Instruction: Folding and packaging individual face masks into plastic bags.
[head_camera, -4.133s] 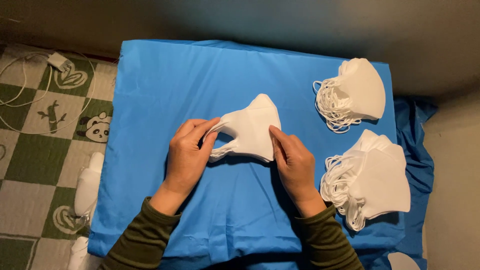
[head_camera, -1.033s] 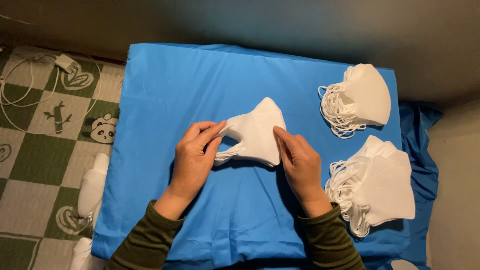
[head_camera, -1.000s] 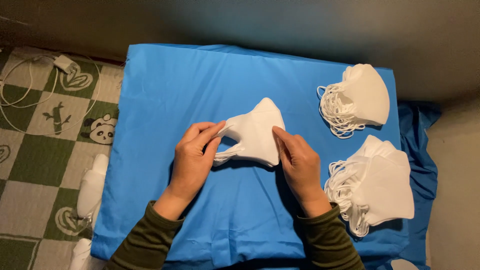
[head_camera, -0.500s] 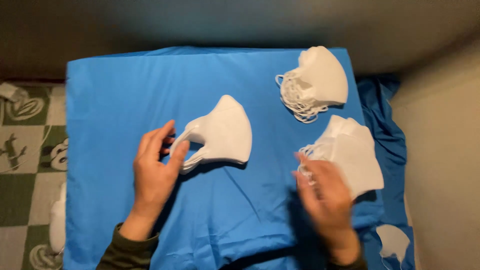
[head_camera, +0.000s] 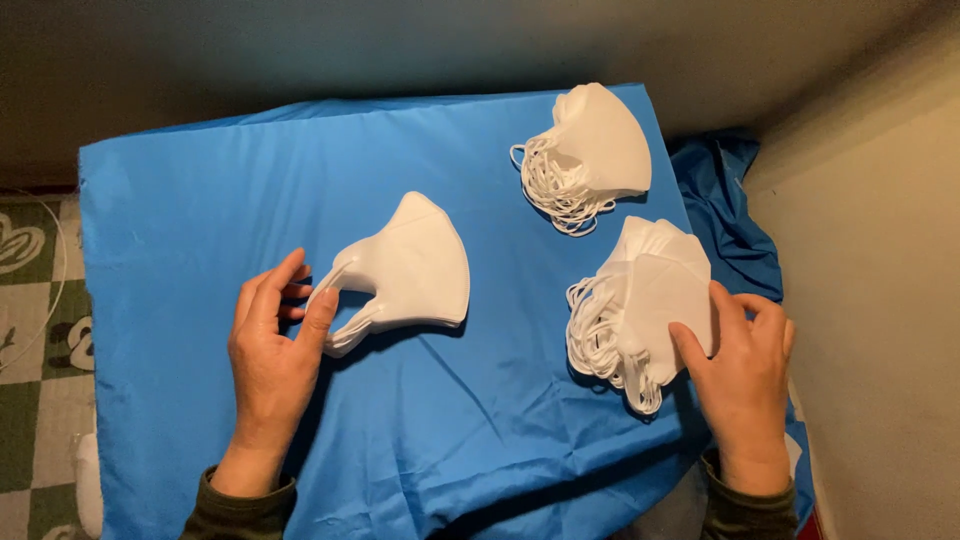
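A small stack of folded white face masks (head_camera: 415, 265) lies in the middle of a blue cloth (head_camera: 200, 200). My left hand (head_camera: 270, 345) touches its ear loops at the left end, fingers curled around them. My right hand (head_camera: 745, 365) rests on the near right pile of white masks (head_camera: 650, 300), thumb and fingers pinching the top mask's edge. Whether that mask is lifted off the pile I cannot tell. A second pile of white masks (head_camera: 595, 150) sits farther back on the cloth, untouched.
The blue cloth covers a low surface and bunches up at the right (head_camera: 725, 200) beside a beige wall (head_camera: 870, 250). A green and cream checked floor mat (head_camera: 40, 330) with a white cable lies at the left.
My right hand left the middle masks and moved right onto the near right pile. My left hand stayed at the ear loops. The camera view swung to the right.
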